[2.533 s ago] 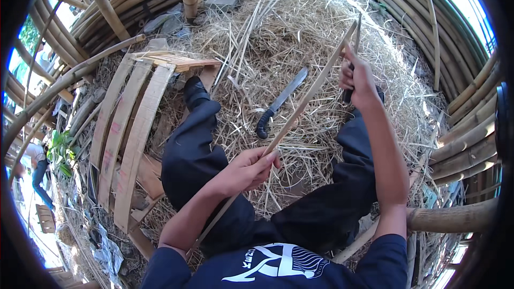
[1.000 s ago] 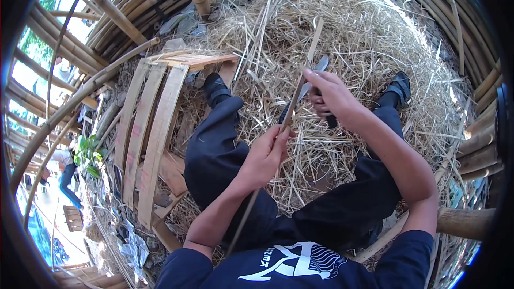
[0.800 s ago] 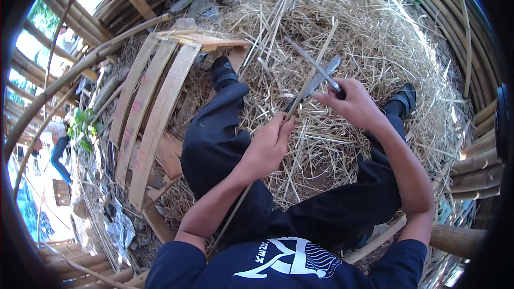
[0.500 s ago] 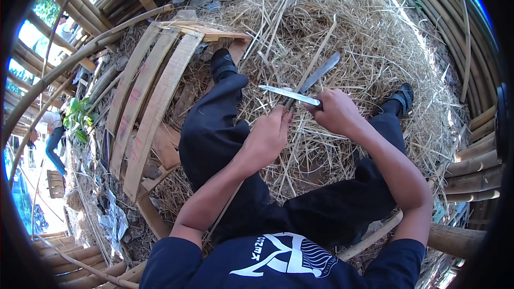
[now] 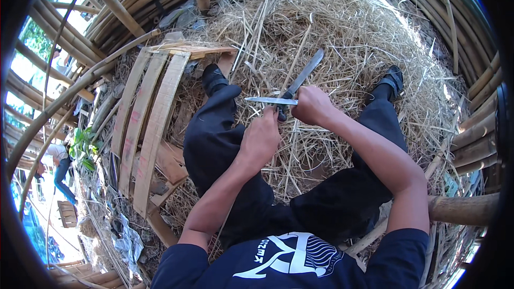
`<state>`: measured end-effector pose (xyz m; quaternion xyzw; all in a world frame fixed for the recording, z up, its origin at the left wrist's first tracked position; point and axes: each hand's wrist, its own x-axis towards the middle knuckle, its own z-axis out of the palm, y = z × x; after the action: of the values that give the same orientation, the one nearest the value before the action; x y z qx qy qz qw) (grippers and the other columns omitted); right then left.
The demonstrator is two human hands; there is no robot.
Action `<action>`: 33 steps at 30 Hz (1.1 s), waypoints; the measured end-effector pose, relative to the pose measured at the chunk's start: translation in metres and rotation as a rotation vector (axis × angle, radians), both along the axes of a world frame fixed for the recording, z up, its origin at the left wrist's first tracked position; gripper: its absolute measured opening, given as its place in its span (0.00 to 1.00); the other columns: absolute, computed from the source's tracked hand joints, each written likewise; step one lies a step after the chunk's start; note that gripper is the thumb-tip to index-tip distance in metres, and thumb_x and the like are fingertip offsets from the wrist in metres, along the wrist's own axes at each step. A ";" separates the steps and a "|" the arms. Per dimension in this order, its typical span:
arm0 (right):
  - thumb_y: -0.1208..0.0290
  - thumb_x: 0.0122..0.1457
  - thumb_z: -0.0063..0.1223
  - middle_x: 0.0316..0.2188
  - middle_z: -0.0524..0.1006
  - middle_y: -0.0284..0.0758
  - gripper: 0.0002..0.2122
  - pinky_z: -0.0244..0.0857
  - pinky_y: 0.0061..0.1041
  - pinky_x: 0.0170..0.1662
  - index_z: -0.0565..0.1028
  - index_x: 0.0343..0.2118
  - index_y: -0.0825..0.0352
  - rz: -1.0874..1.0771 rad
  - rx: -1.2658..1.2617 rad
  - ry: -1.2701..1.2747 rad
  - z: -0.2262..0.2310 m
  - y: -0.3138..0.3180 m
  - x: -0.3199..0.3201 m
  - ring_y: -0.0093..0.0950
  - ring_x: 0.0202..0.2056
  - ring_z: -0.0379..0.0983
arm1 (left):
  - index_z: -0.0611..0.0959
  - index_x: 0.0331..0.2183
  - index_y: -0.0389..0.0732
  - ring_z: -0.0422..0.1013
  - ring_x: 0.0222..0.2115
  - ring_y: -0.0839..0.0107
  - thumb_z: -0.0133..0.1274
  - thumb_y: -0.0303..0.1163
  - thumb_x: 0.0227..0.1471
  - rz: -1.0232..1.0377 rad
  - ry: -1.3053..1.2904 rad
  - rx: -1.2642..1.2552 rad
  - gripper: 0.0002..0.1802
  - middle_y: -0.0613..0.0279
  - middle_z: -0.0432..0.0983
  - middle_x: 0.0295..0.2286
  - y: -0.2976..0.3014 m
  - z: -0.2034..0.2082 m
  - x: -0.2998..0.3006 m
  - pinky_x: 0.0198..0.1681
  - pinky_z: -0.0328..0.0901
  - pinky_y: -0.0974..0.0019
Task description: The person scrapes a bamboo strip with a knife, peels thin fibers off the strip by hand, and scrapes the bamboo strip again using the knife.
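My right hand (image 5: 316, 106) is closed round the handle of a knife (image 5: 261, 100), whose blade points left, almost level. Just below the blade, my left hand (image 5: 261, 138) pinches a long thin bamboo strip (image 5: 299, 48). The strip runs away from me past the knife, and its near end passes under my left forearm. Where the blade meets the strip is too small to make out. Beyond the knife a machete (image 5: 307, 72) with a dark handle lies on the straw, its handle partly behind the knife and close to my left fingertips.
Dry straw (image 5: 353, 37) covers the ground between and beyond my legs. A slatted wooden crate (image 5: 155, 128) stands left of my left leg. Bamboo pole walls (image 5: 471, 27) curve round both sides. A person (image 5: 61, 166) is at the far left, beyond the poles.
The knife blade has swung from slanting to nearly level, its tip coming toward me. My right hand has moved slightly left. The whole view has shifted a little.
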<state>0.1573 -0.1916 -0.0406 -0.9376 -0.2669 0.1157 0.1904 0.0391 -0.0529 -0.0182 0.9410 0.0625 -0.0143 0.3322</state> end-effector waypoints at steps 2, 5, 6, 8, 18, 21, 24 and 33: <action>0.70 0.41 0.54 0.21 0.76 0.52 0.09 0.72 0.40 0.34 0.76 0.18 0.74 -0.029 -0.010 -0.007 -0.001 0.003 0.001 0.47 0.27 0.76 | 0.70 0.38 0.30 0.72 0.25 0.39 0.36 0.32 0.60 0.016 -0.012 0.045 0.14 0.36 0.73 0.19 -0.001 -0.005 -0.001 0.30 0.65 0.42; 0.72 0.40 0.53 0.20 0.76 0.50 0.08 0.72 0.39 0.33 0.76 0.18 0.72 0.002 0.006 -0.081 -0.003 0.007 0.006 0.47 0.27 0.76 | 0.71 0.37 0.30 0.70 0.24 0.36 0.38 0.32 0.60 0.035 -0.041 0.067 0.14 0.33 0.71 0.19 0.004 -0.011 0.000 0.29 0.62 0.40; 0.72 0.41 0.53 0.20 0.76 0.49 0.07 0.72 0.39 0.33 0.76 0.19 0.72 0.035 0.012 -0.086 -0.003 0.008 0.007 0.46 0.27 0.76 | 0.71 0.37 0.30 0.70 0.24 0.36 0.38 0.32 0.60 0.032 -0.042 0.071 0.14 0.33 0.71 0.19 0.006 -0.013 0.000 0.29 0.62 0.40; 0.72 0.41 0.53 0.20 0.76 0.49 0.07 0.72 0.39 0.33 0.77 0.19 0.71 0.022 0.018 -0.124 -0.011 0.010 0.012 0.46 0.27 0.77 | 0.71 0.37 0.31 0.70 0.24 0.37 0.39 0.32 0.60 0.006 -0.054 0.089 0.13 0.34 0.71 0.19 0.008 -0.016 0.001 0.28 0.63 0.40; 0.70 0.51 0.49 0.30 0.79 0.46 0.10 0.72 0.35 0.40 0.80 0.28 0.70 -0.310 -0.165 -0.196 0.006 -0.036 0.086 0.39 0.35 0.78 | 0.69 0.34 0.35 0.70 0.25 0.36 0.40 0.33 0.60 -0.036 -0.015 0.137 0.10 0.34 0.71 0.19 0.011 -0.016 -0.010 0.27 0.62 0.39; 0.71 0.52 0.47 0.33 0.79 0.45 0.11 0.71 0.35 0.43 0.80 0.32 0.69 -0.450 -0.159 -0.161 0.008 -0.050 0.093 0.40 0.39 0.77 | 0.69 0.34 0.35 0.69 0.24 0.35 0.41 0.34 0.60 -0.082 -0.015 0.100 0.11 0.34 0.71 0.20 0.008 -0.013 -0.010 0.27 0.61 0.40; 0.68 0.55 0.46 0.39 0.78 0.45 0.13 0.70 0.37 0.45 0.78 0.38 0.69 -0.830 -0.119 -0.111 -0.001 -0.108 0.125 0.40 0.43 0.76 | 0.69 0.35 0.34 0.68 0.23 0.35 0.41 0.34 0.60 -0.114 0.000 0.084 0.11 0.36 0.71 0.20 0.014 -0.010 -0.026 0.27 0.60 0.41; 0.70 0.48 0.49 0.30 0.77 0.54 0.13 0.70 0.39 0.41 0.77 0.30 0.77 -0.400 -0.067 -0.049 0.008 -0.108 0.103 0.47 0.35 0.76 | 0.72 0.36 0.34 0.68 0.20 0.47 0.40 0.32 0.61 -0.062 0.038 -0.094 0.11 0.44 0.69 0.18 0.030 -0.005 -0.014 0.24 0.60 0.54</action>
<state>0.2605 -0.3000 -0.0321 -0.9803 -0.0760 0.0614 0.1719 0.0252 -0.0228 -0.0231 0.9254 0.0387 -0.0455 0.3741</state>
